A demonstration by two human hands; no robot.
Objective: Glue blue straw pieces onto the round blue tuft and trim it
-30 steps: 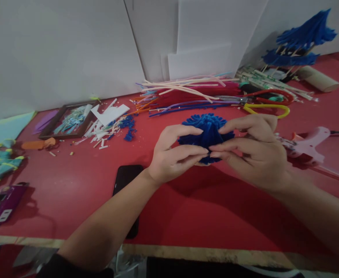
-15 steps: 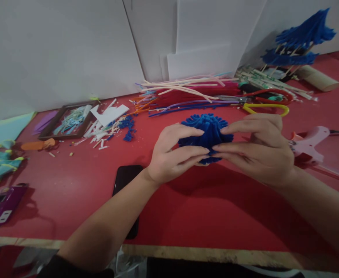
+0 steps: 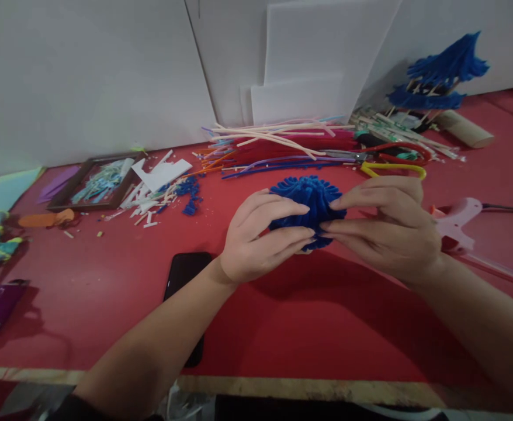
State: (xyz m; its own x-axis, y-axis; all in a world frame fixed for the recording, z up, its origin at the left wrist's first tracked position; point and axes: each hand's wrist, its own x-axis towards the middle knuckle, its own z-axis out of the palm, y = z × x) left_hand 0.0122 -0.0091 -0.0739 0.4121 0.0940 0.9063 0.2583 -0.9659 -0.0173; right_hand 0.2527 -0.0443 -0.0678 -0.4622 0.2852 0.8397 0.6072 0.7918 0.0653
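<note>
Both my hands hold a round blue pipe-cleaner ball (image 3: 309, 199) just above the red table (image 3: 309, 316). My left hand (image 3: 256, 237) wraps its left side, fingers curled round it. My right hand (image 3: 388, 225) grips the right side, thumb and fingers pressed against the fuzzy loops. The fingertips of the two hands nearly meet at the ball's front. Its underside is hidden by my fingers.
A black phone (image 3: 186, 292) lies by my left forearm. A pink glue gun (image 3: 458, 219) sits right of my hand. Behind the ball lie a heap of coloured pipe cleaners (image 3: 283, 149), scissors (image 3: 392, 161), white scraps (image 3: 160, 181), a brown tray (image 3: 92, 184) and blue pieces on sticks (image 3: 440, 73).
My hands and the ball have stayed together with only slight finger shifts. The view has drifted a little, so everything sits slightly left and lower.
</note>
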